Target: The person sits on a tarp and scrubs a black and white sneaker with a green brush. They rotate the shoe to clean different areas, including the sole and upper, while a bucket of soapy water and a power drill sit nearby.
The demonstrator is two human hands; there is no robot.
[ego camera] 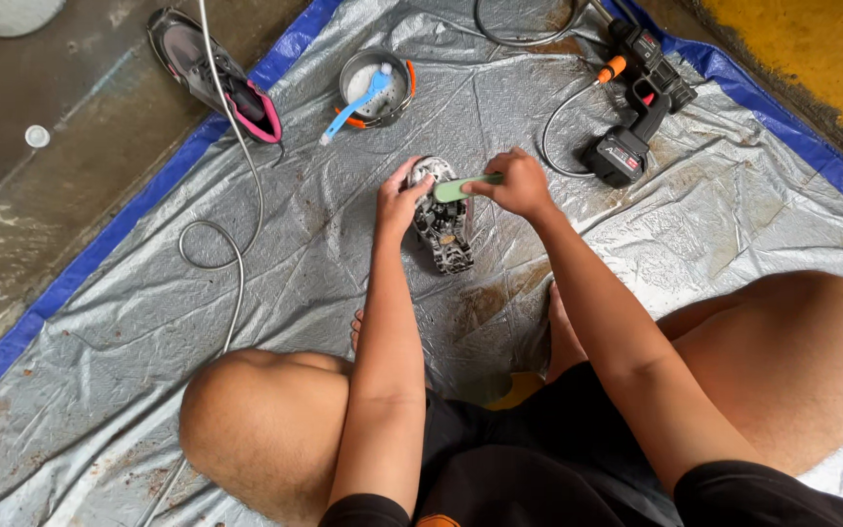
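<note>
**Desk editor:** What did we have at the centre of the picture?

**Photographer:** We saw a person seated on a grey tarp with a blue border [100,249], knees spread wide. The left hand [400,203] steadied a soapy shoe [443,224] turned sole-up on the tarp, its fingers [412,181] curled against the shoe's left side. The right hand [517,183] had its fingers clamped on the handle of a green brush [461,187], whose head lay across the heel end of the sole.

**Desk editor:** And where did the shoe sit among the rest?

**Photographer:** Just above the middle of the frame, between both hands. At eleven o'clock from it we noted a round metal bowl [375,86] with an orange handle and a blue brush [355,102] leaning out over its rim. Further toward ten o'clock, a second shoe, grey and pink [215,76], lay on its side at the tarp's edge, half on the concrete floor [41,195]. At two o'clock we saw a black-and-red cordless sprayer [641,102], well apart from the hands, with a grey hose [236,254] trailing across the tarp at nine o'clock.

**Desk editor:** Anything off the tarp?

**Photographer:** A small white cap [37,136] on the concrete at ten o'clock.
</note>
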